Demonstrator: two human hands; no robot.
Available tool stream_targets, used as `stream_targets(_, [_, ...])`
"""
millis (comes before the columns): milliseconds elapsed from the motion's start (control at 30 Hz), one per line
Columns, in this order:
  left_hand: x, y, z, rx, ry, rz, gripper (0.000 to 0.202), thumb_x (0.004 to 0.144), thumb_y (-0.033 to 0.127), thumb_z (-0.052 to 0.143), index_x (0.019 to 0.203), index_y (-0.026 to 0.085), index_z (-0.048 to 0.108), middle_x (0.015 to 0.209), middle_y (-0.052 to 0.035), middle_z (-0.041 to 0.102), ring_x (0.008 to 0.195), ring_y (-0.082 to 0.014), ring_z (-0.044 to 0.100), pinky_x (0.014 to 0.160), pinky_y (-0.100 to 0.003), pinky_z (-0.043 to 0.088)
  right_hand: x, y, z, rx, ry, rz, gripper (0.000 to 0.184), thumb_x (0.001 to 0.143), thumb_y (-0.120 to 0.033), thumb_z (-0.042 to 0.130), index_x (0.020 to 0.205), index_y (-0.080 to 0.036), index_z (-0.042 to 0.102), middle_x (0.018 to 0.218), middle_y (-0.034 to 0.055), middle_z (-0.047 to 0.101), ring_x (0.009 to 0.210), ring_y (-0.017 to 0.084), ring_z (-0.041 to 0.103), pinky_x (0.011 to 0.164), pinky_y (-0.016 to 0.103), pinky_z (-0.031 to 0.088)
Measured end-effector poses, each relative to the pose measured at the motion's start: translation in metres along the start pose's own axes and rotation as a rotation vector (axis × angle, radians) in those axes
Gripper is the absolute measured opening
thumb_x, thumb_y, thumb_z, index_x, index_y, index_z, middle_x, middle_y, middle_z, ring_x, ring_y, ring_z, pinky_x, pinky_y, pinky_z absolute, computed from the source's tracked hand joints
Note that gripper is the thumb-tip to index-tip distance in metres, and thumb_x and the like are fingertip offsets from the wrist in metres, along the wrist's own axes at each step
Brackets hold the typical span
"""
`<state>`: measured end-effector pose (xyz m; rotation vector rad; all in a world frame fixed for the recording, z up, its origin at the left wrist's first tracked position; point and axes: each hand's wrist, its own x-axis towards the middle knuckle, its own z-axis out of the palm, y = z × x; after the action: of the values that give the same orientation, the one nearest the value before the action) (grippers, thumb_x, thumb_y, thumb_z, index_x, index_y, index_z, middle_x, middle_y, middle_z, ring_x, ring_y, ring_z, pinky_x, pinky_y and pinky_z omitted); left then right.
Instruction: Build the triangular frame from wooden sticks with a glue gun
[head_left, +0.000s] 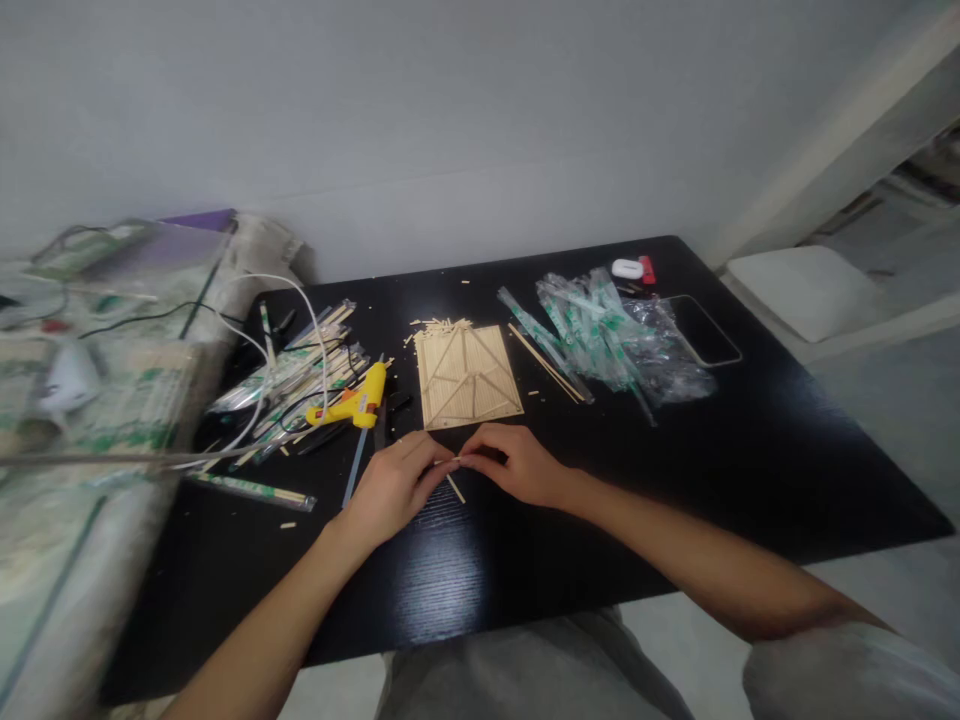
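My left hand (394, 482) and my right hand (523, 465) meet fingertip to fingertip above the black table, near its front. Both are pinched closed on a short piece of wooden stick (458, 460), mostly covered by the fingers. Just under the fingers, a thin pale stick (456, 489) slants over the table. Beyond the hands lies a flat panel of chopsticks (491, 345) laid side by side, with thinner sticks forming a pattern of triangles on top. To the left of the panel is a yellow hot glue gun (365, 400), nearest to my left hand.
Wrapped chopsticks (300, 375) are heaped at left, beside a white cable (309, 305). Stick offcuts (442, 326) lie at the panel's far edge. On the right are loose chopsticks (547, 365), empty plastic wrappers (592, 325), a phone (705, 330) and a white case (627, 269).
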<state>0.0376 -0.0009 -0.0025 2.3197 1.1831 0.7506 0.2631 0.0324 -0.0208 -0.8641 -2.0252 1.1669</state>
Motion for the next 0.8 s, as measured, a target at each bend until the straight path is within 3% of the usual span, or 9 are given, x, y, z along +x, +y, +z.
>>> stream_targets(433, [-0.0006, -0.0008, -0.0026, 0.018, 0.015, 0.02, 0.012, 0.099, 0.027, 0.058, 0.092, 0.018, 0.063, 0.084, -0.0014, 0.065, 0.078, -0.0136, 0.063, 0.071, -0.027, 0.051, -0.0006, -0.0057, -0.0003, 0.017, 0.01, 0.024, 0.015, 0.094, -0.029, 0.066, 0.09, -0.015, 0.07, 0.079, 0.0026, 0.067, 0.067, 0.012, 0.06, 0.061, 0.022, 0.047])
stream_targets(600, [0.0001, 0.0028, 0.0006, 0.004, 0.009, 0.069, 0.013, 0.1, 0.028, 0.057, 0.096, 0.018, 0.064, 0.084, -0.0023, 0.066, 0.078, -0.0139, 0.063, 0.071, -0.027, 0.052, -0.0002, -0.0044, -0.001, 0.017, -0.044, -0.031, 0.022, 0.094, -0.036, 0.067, 0.088, -0.015, 0.07, 0.079, 0.0032, 0.068, 0.065, 0.012, 0.058, 0.06, 0.023, 0.046])
stream_targets(800, [0.0001, 0.0032, -0.0006, 0.012, -0.048, 0.076, 0.008, 0.1, 0.024, 0.057, 0.099, 0.019, 0.063, 0.086, -0.0015, 0.064, 0.079, -0.0137, 0.062, 0.071, -0.026, 0.05, 0.001, -0.0014, -0.0011, -0.058, -0.081, -0.087, 0.025, 0.098, -0.031, 0.06, 0.082, -0.015, 0.07, 0.073, 0.003, 0.066, 0.068, 0.014, 0.058, 0.065, 0.025, 0.043])
